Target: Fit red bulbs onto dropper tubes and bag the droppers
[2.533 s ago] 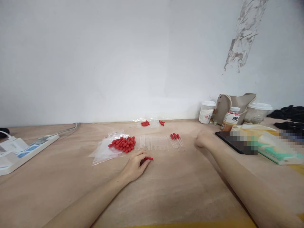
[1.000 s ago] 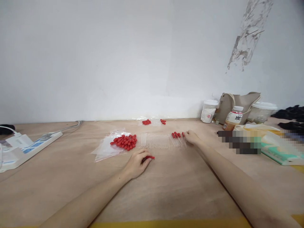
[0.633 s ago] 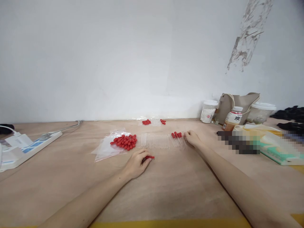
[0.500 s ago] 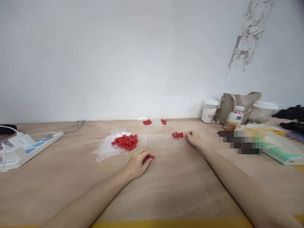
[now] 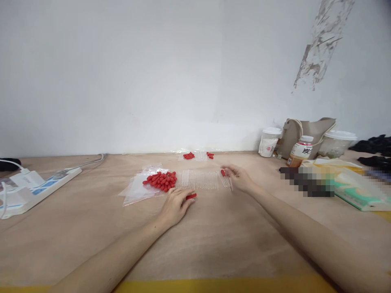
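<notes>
My left hand [image 5: 174, 205] rests on the table, its fingers closed on a red rubber bulb [image 5: 191, 196] that pokes out past the fingertips. Just beyond it lies a heap of red rubber bulbs [image 5: 160, 181] on clear plastic bags [image 5: 134, 192]. To the right of the heap runs a row of thin clear tubes [image 5: 198, 180]. At the row's right end are clear droppers with red bulbs [image 5: 222, 173], partly covered by my right hand [image 5: 240, 178]. That hand is blurred, its fingers bent over the droppers; whether it grips one is unclear.
Small bags with red bulbs [image 5: 188, 156] and tubes lie by the wall. A white power strip [image 5: 45, 189] is at the left. On the right stand a lidded cup [image 5: 270, 142], a bottle [image 5: 301, 151], a grey bag [image 5: 311, 132] and a green-and-white packet [image 5: 357, 191].
My right hand has moved a little left, from beside the capped droppers to over them, hiding several. My left hand still holds the red bulb, which has tilted slightly.
</notes>
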`<move>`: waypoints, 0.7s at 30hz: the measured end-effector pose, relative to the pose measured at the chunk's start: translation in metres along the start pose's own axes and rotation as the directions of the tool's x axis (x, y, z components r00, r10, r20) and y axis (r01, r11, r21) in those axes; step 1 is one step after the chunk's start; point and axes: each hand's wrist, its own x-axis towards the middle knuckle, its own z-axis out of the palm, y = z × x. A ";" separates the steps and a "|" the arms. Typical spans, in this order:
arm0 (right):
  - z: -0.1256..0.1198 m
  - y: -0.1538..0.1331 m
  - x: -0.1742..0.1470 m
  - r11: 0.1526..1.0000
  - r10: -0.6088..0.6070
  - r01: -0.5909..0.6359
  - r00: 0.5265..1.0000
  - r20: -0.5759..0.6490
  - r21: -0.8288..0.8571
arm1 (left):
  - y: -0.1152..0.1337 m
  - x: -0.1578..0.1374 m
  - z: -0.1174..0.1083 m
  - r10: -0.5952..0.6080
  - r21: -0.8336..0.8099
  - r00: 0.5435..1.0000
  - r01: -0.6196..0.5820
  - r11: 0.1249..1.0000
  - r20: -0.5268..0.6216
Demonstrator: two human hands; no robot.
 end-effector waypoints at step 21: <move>0.037 -0.042 -0.059 0.891 -0.308 0.369 0.919 0.245 -0.266 | 0.001 0.001 -0.002 0.052 -0.047 0.999 -0.052 0.998 -0.018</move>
